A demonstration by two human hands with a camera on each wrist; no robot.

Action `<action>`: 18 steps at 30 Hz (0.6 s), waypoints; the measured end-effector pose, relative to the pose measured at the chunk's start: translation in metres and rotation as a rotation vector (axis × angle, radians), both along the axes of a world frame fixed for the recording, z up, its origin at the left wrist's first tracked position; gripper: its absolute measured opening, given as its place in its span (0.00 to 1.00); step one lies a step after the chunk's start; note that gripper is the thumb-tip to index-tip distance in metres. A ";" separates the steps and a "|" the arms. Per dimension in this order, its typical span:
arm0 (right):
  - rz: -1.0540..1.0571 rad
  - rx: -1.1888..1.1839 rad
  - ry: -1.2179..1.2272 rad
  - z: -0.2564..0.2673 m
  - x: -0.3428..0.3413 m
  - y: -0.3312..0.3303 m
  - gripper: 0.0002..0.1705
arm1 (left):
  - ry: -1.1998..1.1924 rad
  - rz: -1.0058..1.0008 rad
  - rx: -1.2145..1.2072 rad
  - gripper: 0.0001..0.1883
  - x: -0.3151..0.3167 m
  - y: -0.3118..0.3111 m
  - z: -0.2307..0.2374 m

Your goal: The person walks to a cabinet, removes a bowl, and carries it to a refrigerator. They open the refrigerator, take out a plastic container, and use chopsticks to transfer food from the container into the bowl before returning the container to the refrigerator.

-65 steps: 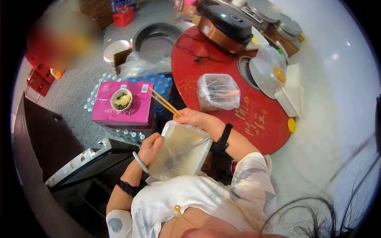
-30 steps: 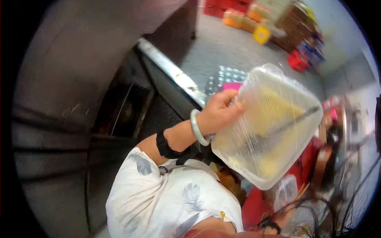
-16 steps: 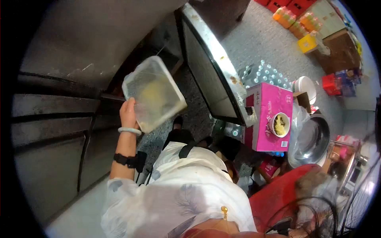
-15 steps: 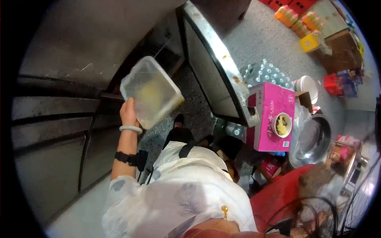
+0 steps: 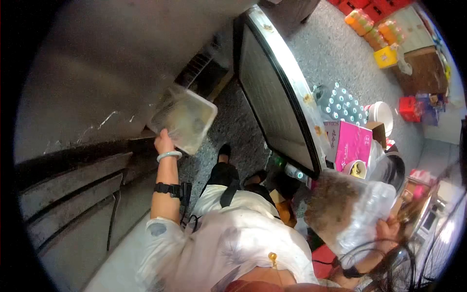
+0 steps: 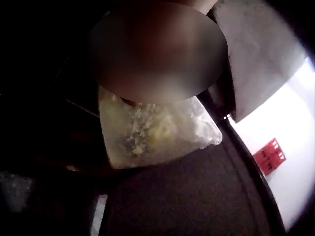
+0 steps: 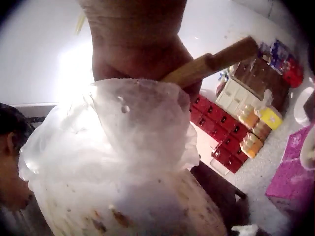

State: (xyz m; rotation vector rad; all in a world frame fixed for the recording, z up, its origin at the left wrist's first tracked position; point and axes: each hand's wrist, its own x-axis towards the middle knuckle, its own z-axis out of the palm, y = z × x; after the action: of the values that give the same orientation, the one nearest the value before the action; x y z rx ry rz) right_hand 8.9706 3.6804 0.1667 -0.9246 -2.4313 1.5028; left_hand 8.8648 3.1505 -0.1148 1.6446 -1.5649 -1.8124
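Note:
My left hand (image 5: pixel 165 142) grips the near edge of a translucent plastic container (image 5: pixel 197 119) covered in cling film, with pale yellow food inside. It is held tilted before a dark cabinet with a wire rack (image 5: pixel 195 68). In the left wrist view, the same container (image 6: pixel 157 132) shows, partly behind a blurred patch. On the right side, my right hand (image 5: pixel 386 231) grips a second, film-wrapped container (image 5: pixel 333 207) with brown contents. Wooden chopsticks (image 7: pixel 211 61) stick out from that hand in the right wrist view.
A cabinet door (image 5: pixel 282 92) with a black seal stands swung out in front. Beyond it are bottled water packs (image 5: pixel 340 104), a pink box (image 5: pixel 351 141) and a bowl of food (image 5: pixel 358 169). A dark panelled front (image 5: pixel 73 194) lies left.
The left hand's container has swung left from in front of the body to the cabinet. The second container, earlier on the red table, is now lifted in the right hand.

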 end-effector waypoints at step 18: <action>0.393 -0.316 -0.179 -0.074 -0.101 -0.124 0.02 | 0.446 0.443 0.277 0.21 -0.060 -0.126 -0.054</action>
State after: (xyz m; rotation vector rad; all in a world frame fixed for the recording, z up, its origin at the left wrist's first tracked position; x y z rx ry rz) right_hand 8.8692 3.5566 0.0931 -0.6762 -2.6692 2.0665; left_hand 8.8048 3.0245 -0.1683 1.4060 -0.7256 -2.0132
